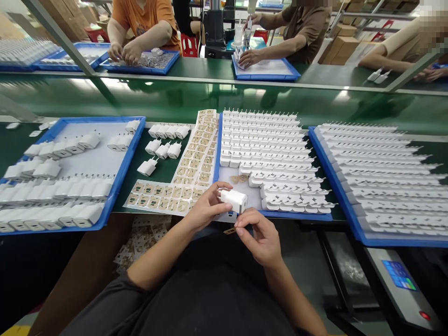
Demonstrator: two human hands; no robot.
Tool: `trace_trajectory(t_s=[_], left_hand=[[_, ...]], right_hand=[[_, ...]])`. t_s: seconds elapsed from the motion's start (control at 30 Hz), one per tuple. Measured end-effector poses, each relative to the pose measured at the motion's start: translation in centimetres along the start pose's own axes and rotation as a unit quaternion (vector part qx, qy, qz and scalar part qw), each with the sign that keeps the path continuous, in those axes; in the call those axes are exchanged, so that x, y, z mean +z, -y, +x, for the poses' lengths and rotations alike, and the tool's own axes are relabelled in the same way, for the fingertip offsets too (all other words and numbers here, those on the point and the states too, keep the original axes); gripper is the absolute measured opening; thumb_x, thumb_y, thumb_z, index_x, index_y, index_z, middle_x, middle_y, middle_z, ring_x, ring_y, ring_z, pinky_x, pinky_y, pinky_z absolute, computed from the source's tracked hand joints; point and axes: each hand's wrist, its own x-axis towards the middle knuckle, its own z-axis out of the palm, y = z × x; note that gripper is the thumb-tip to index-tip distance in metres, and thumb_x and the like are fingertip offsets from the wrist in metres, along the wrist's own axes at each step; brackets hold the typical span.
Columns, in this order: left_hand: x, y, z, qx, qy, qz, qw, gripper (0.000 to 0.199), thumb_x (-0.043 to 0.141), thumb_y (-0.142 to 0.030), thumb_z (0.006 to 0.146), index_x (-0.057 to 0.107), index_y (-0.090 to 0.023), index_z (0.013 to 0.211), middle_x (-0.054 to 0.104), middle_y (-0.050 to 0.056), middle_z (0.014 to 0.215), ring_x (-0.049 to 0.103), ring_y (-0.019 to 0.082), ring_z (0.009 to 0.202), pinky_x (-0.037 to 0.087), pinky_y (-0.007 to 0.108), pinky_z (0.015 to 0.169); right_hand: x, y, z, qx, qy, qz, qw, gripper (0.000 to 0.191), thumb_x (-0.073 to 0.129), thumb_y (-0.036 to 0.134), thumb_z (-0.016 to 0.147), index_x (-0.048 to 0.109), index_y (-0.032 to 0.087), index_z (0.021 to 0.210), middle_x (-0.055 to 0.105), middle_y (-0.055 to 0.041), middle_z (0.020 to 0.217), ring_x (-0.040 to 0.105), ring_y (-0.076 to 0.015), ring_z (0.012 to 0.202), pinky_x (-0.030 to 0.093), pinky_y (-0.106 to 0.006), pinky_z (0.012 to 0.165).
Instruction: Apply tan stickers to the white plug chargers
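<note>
A white plug charger (235, 200) is gripped in my left hand (206, 205), its pins toward my fingers and its port face turned right. Just below it, my right hand (261, 235) pinches a small brown sticker (230, 231) between thumb and fingertips. The sticker is apart from the charger. Behind my hands stands a blue-rimmed tray (297, 215) with rows of white chargers, pins up; a couple of brown stickers lie on its bare part. Left of my hands, a sheet of brown stickers (159, 197) lies on the table, with longer sheets (196, 149) behind it.
A blue tray (121, 175) of chargers lies at the left, another (336, 186) at the right. Several loose chargers (163, 149) sit between sheets and left tray. Beyond the green belt (157, 95), other people work at trays. A device with a screen (399, 275) is low right.
</note>
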Motion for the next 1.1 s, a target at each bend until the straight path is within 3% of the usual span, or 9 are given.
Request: trace_trajectory(t_s=[0.17, 0.33, 0.47, 0.6, 0.67, 0.8, 1.1], left_hand=[[-0.9, 0.3, -1.8, 0.011, 0.042, 0.067, 0.997, 0.047, 0.089, -0.031, 0.071, 0.063, -0.021, 0.108, 0.07, 0.004, 0.1, 0.068, 0.018, 0.091, 0.054, 0.028, 0.082], [-0.3, 0.9, -2.9, 0.139, -0.06, 0.224, 0.963, 0.039, 0.083, -0.024, 0.079, 0.055, -0.024, 0.107, 0.068, 0.008, 0.121, 0.068, 0.022, 0.111, 0.055, 0.034, 0.093], [-0.4, 1.3, -3.2, 0.187, -0.009, 0.231, 0.955, 0.04, 0.075, -0.02, 0.087, 0.052, -0.026, 0.119, 0.065, 0.012, 0.133, 0.065, 0.026, 0.124, 0.056, 0.04, 0.099], [-0.6, 1.1, -3.2, 0.208, -0.011, 0.256, 0.944, 0.042, 0.071, -0.022, 0.091, 0.058, -0.026, 0.13, 0.066, 0.013, 0.127, 0.066, 0.024, 0.119, 0.061, 0.035, 0.092], [-0.6, 1.0, -3.1, 0.243, -0.034, 0.305, 0.92, 0.041, 0.074, -0.024, 0.088, 0.062, -0.025, 0.127, 0.068, 0.012, 0.121, 0.067, 0.023, 0.113, 0.062, 0.032, 0.086], [-0.2, 0.6, -2.9, 0.313, -0.064, 0.362, 0.876, 0.036, 0.079, -0.023, 0.084, 0.066, -0.023, 0.117, 0.071, 0.009, 0.108, 0.068, 0.023, 0.105, 0.059, 0.036, 0.089], [-0.1, 0.4, -2.8, 0.316, -0.059, 0.367, 0.873, 0.039, 0.079, -0.019, 0.082, 0.063, -0.023, 0.117, 0.068, 0.008, 0.106, 0.067, 0.021, 0.102, 0.057, 0.035, 0.087]], right_hand=[[1.1, 0.5, 0.6, -0.005, 0.008, 0.044, 0.999, 0.017, 0.066, 0.01, 0.089, 0.067, 0.026, 0.095, 0.069, -0.0019, 0.084, 0.064, -0.0178, 0.081, 0.052, -0.034, 0.075], [1.5, 0.2, 0.3, 0.028, 0.0, 0.059, 0.998, 0.017, 0.067, 0.011, 0.089, 0.067, 0.026, 0.095, 0.068, -0.0014, 0.084, 0.063, -0.0172, 0.081, 0.052, -0.032, 0.075], [1.5, 0.0, 0.3, 0.046, -0.046, 0.077, 0.995, 0.016, 0.066, 0.011, 0.09, 0.068, 0.026, 0.095, 0.067, -0.0009, 0.086, 0.063, -0.0159, 0.082, 0.051, -0.03, 0.075], [1.3, -0.1, 0.6, 0.055, -0.071, 0.103, 0.991, 0.013, 0.067, 0.013, 0.09, 0.068, 0.026, 0.093, 0.065, -0.0002, 0.084, 0.062, -0.0152, 0.082, 0.051, -0.028, 0.075], [1.3, -0.1, 0.9, 0.064, -0.096, 0.111, 0.987, 0.011, 0.068, 0.014, 0.09, 0.068, 0.025, 0.091, 0.064, 0.0001, 0.083, 0.061, -0.0153, 0.084, 0.05, -0.028, 0.078], [1.5, -0.1, 1.3, 0.088, -0.152, 0.128, 0.976, 0.009, 0.07, 0.017, 0.09, 0.069, 0.026, 0.091, 0.064, 0.0002, 0.087, 0.062, -0.0162, 0.096, 0.05, -0.03, 0.091], [2.0, -0.2, 1.6, 0.123, -0.158, 0.135, 0.97, 0.008, 0.072, 0.019, 0.09, 0.071, 0.026, 0.091, 0.067, 0.0002, 0.091, 0.064, -0.0162, 0.099, 0.05, -0.03, 0.093]])
